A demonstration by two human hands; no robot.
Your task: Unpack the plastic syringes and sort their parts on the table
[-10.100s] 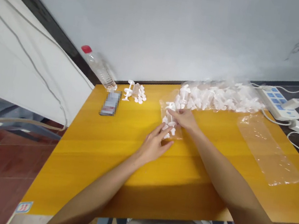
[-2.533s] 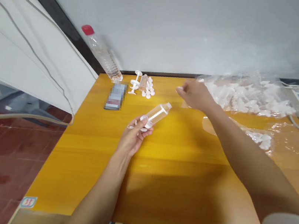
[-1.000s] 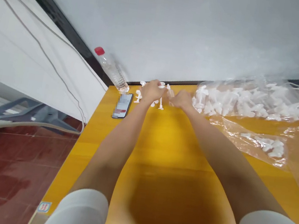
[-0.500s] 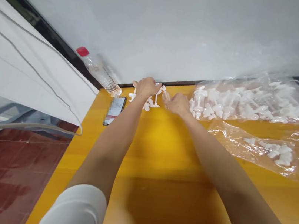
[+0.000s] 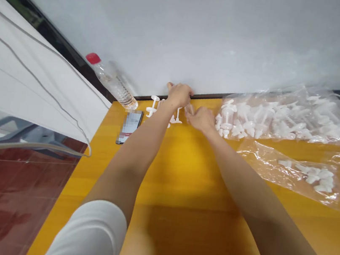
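Note:
My right hand (image 5: pixel 203 119) is closed around a small clear plastic barrel with graduation marks (image 5: pixel 189 109), near the back edge of the table. Just above the barrel's top end, the fingers of my left hand (image 5: pixel 179 94) are drawn together; what they pinch is hidden. Under and beside my left wrist stand white plastic plunger-like pieces, one at the left (image 5: pixel 152 105) and another nearer the barrel (image 5: pixel 177 118). My left forearm covers part of this group.
A bottle with a red cap (image 5: pixel 113 80) leans at the back left, by a phone (image 5: pixel 129 126). At the right lie a clear bag of white and transparent parts (image 5: pixel 263 120) and a second bag with small white pieces (image 5: pixel 322 178). A grey-white panel (image 5: pixel 203 34) rises behind the yellow table (image 5: pixel 179 171).
My left hand has shifted right, from over the white pieces to the top of the barrel, covering the small white piece seen there. My right hand keeps hold of the barrel.

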